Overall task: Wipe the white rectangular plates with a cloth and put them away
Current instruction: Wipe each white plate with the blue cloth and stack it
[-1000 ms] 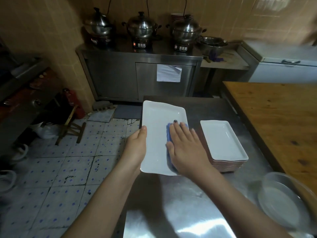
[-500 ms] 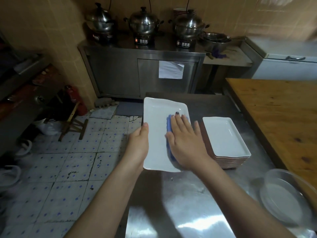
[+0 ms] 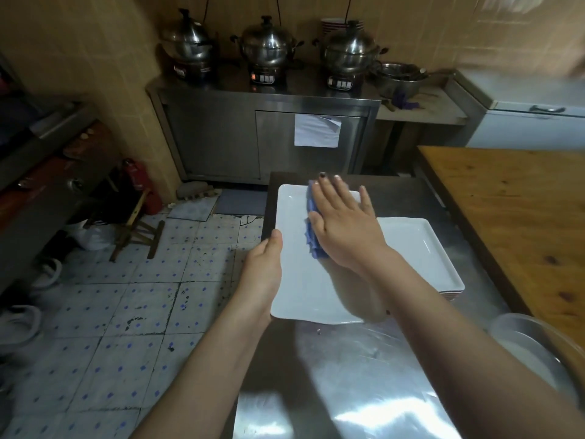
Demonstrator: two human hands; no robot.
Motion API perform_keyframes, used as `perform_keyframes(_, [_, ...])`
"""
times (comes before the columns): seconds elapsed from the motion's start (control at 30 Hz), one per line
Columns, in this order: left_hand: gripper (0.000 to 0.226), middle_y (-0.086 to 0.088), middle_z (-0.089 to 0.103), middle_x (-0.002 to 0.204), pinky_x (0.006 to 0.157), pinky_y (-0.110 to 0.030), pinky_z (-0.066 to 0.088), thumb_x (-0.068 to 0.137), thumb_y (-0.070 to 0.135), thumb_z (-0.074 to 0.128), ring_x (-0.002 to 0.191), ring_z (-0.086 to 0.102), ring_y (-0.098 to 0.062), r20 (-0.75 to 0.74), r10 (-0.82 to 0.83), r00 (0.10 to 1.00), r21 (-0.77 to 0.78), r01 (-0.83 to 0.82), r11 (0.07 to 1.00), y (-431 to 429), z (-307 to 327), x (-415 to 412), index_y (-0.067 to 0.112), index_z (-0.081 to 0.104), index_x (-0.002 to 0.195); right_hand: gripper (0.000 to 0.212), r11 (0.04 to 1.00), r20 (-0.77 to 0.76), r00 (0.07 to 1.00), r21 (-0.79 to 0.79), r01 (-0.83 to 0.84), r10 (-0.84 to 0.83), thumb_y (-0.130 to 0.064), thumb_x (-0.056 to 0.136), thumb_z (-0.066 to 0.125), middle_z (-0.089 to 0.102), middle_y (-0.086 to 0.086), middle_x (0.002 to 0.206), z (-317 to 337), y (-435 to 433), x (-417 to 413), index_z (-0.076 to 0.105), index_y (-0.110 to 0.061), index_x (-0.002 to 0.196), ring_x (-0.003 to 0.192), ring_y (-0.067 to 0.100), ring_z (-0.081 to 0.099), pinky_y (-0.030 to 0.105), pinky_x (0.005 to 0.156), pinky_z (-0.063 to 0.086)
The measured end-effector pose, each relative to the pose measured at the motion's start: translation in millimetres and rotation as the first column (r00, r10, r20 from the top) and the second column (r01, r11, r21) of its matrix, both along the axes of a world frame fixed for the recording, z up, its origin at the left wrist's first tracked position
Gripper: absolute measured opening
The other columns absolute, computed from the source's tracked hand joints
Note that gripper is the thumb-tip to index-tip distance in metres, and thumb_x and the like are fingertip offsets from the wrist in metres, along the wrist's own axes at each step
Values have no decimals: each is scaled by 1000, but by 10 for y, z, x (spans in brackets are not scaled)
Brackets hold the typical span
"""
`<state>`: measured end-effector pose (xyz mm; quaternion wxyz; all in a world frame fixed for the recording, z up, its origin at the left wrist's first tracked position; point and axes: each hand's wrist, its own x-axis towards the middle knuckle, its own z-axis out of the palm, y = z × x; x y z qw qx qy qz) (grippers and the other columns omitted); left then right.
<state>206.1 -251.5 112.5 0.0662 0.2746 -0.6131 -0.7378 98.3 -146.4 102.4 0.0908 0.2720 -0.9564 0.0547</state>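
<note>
Right hand [image 3: 343,228] flat, pressing cloth [image 3: 313,239] on plate [image 3: 296,280].

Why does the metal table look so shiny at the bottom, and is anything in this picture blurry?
Head view: overhead light glares off the steel table near the bottom edge; the top right corner is smeared by motion blur; the wide lens bends the wooden counter edge; the right hand and blue cloth reflect faintly in the glossy white plate.

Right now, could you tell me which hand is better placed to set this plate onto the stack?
Probably the left hand: it already grips the plate by its edge. The right hand lies flat on the blue cloth, though the stack is on its side.
</note>
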Motion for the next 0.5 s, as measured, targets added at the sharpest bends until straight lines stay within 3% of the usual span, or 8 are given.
perform_keyframes(0.13, [35, 4, 69, 66, 47, -22, 52, 98, 39, 39, 55, 66, -13, -4, 18, 1000, 5, -18, 1000, 19, -18, -22, 16, 62, 85, 55, 982, 105, 980, -62, 177, -170, -37, 101, 9, -9, -1, 160, -45, -31, 162, -4, -20, 152, 146, 16, -12, 38, 114, -14])
perform_keyframes(0.27, [30, -3, 67, 82, 57, -21, 51, 100, 31, 38, 69, 64, -16, 12, 55, 998, 48, -56, 997, 76, -26, -58, 15, 64, 93, 59, 999, 210, 978, -34, 2, 6, -31, 99, 18, -8, 5, 160, -55, -130, 591, 2, -9, 151, 146, 23, -11, 47, 115, -8])
perform_keyframes(0.37, [34, -11, 68, 103, 89, -33, 51, 100, 33, 38, 95, 65, -24, 35, 38, 999, 186, -44, 982, 62, 3, -60, 12, 65, 102, 58, 992, 283, 953, -89, -86, 108, -30, 100, 15, -12, -2, 160, -30, -143, 859, -8, -15, 151, 145, 14, -15, 42, 114, -13])
perform_keyframes(0.4, [38, -12, 68, 104, 90, -36, 49, 99, 35, 38, 97, 65, -26, 45, 34, 998, 203, -42, 978, 61, 9, -55, 9, 65, 107, 57, 991, 289, 949, -81, -110, 129, -32, 101, 14, -14, -4, 159, -28, -117, 909, -10, -18, 151, 144, 12, -17, 41, 113, -16])
perform_keyframes(0.5, [35, -8, 68, 86, 72, -30, 52, 99, 33, 40, 76, 65, -23, 22, 71, 997, 132, -73, 989, 50, -2, -57, 8, 64, 102, 58, 994, 266, 959, -3, -105, 102, -38, 101, 13, -15, -7, 159, -53, 90, 950, -12, -22, 150, 144, 10, -18, 42, 111, -20])
